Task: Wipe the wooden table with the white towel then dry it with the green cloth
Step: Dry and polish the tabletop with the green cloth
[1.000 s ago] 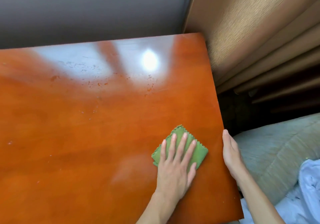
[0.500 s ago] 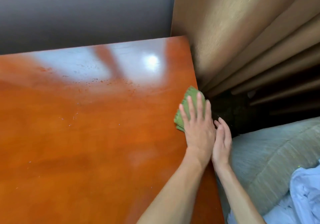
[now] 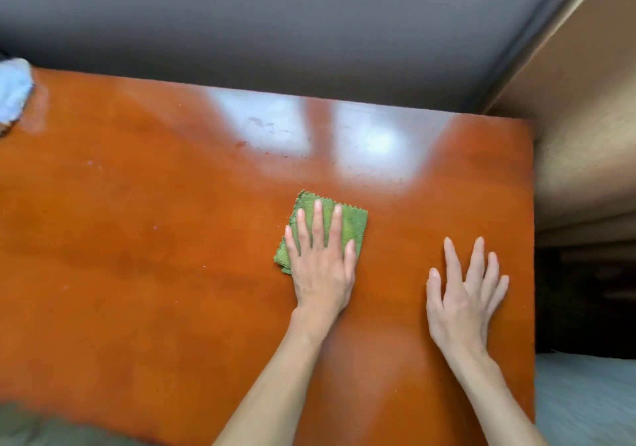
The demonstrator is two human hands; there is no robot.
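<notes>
The glossy orange-brown wooden table fills most of the view. A small folded green cloth with zigzag edges lies on it right of the middle. My left hand presses flat on the cloth, fingers spread, covering its lower half. My right hand rests palm down on the bare tabletop to the right, fingers apart, holding nothing. The white towel lies bunched at the table's far left corner, partly cut off by the frame.
A grey wall runs behind the table's far edge. A beige curtain hangs by the right edge above a dark gap. Pale bedding sits at lower right, olive fabric at lower left.
My left hand slid the green cloth from the table's right edge back toward the middle. My right hand moved from the table's side edge onto the tabletop, flat.
</notes>
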